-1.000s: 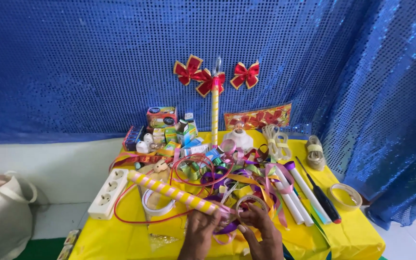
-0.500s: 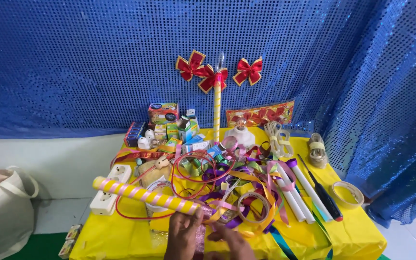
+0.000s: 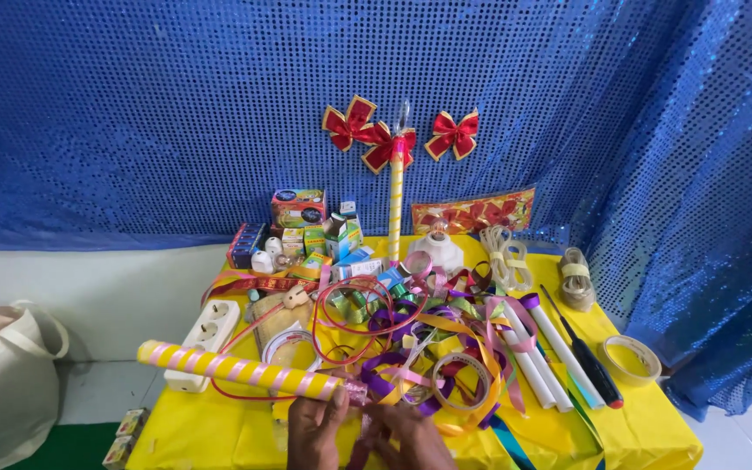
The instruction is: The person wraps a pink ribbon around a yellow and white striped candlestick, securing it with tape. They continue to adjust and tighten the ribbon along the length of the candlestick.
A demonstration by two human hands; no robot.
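My left hand [image 3: 313,432] grips the near end of a yellow and pink striped tube [image 3: 237,371] that lies slanted over the yellow table [image 3: 219,435], pointing to the left. Right beside it, my right hand [image 3: 409,439] pinches a purple ribbon [image 3: 364,446] at the tube's clear tip [image 3: 355,392]. Both hands are at the table's front edge and partly cut off by the frame. A tangle of coloured ribbons [image 3: 411,339] lies just beyond them.
A white power strip [image 3: 205,334], a tape roll [image 3: 460,374], white tubes [image 3: 540,365], a black screwdriver [image 3: 587,362] and another tape roll [image 3: 630,359] lie on the table. Small boxes [image 3: 306,233] stand at the back. A second striped tube [image 3: 396,200] with red bows [image 3: 376,139] stands against the blue sequin curtain [image 3: 132,113]. A cloth bag [image 3: 2,383] sits left.
The striped tube has slid left and toward the front edge. Both hands have drawn closer together at its near end, with the purple ribbon now between them.
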